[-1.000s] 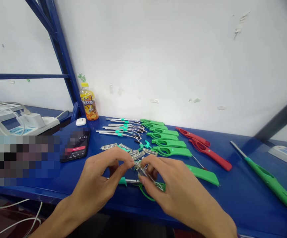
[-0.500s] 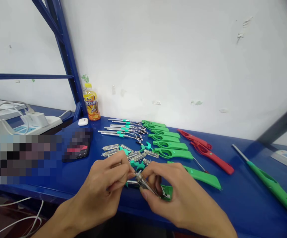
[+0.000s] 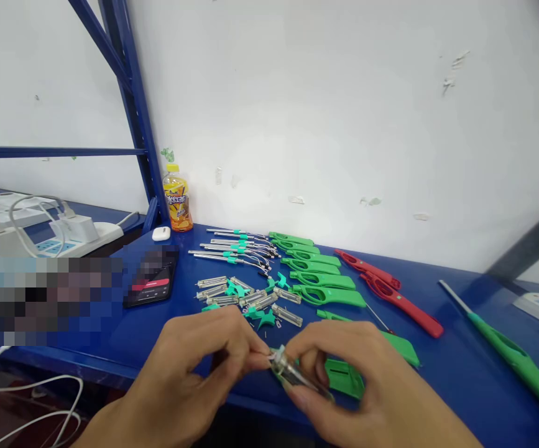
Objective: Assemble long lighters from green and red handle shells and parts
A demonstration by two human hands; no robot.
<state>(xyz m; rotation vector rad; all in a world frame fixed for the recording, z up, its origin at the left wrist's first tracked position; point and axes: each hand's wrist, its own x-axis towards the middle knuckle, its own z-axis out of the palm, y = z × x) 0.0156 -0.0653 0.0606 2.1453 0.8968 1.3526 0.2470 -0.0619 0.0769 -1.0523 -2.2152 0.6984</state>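
My right hand is closed around a clear lighter fuel tank, tilted with its valve end up toward the left. My left hand pinches at that valve end, where a small whitish piece shows between the fingertips; most of it is hidden. Beneath my right hand, a green lighter shell half lies partly covered. Just beyond my hands are several more clear fuel tanks and small teal triggers. Behind them lie metal lighter nozzles with wires.
Green shell halves form a row at centre right, beside red shell halves. An assembled green lighter lies far right. A phone, earbud case and drink bottle stand left, near power strips.
Both hands have moved slightly right and down with the fuel tank. More of the green shell half under my right hand shows, and the view has shifted a little.
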